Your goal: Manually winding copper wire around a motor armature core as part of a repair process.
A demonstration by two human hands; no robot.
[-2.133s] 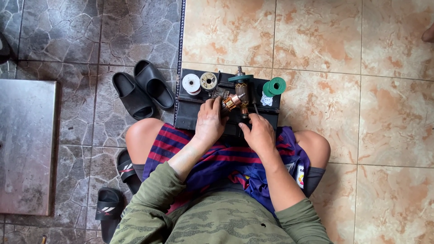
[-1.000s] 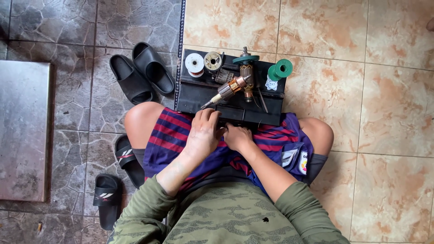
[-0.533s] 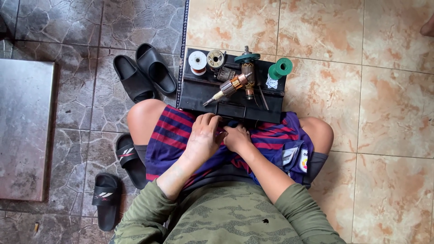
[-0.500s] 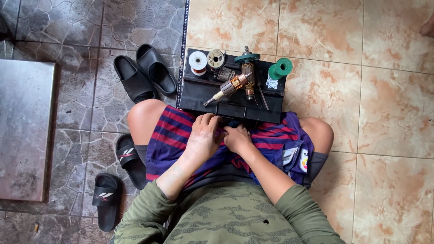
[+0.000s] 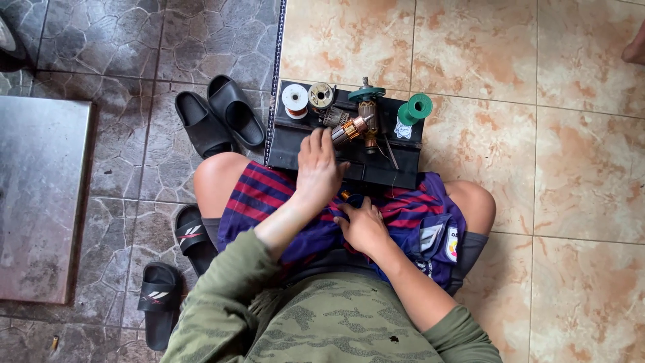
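The right hand [image 5: 364,227] is rested on the striped cloth [image 5: 269,195] over the lap, its grip hidden. The left hand [image 5: 318,168] is reached, fingers loose, to the motor armature [image 5: 349,129] lying on the black tray [image 5: 289,144], set on tiled floor [image 5: 537,101].

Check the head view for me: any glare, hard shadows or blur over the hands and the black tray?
Head view: soft, even daylight, no glare on the black tray; left hand slightly soft; right hand sharp against striped cloth; armature readable; only faint shadows.
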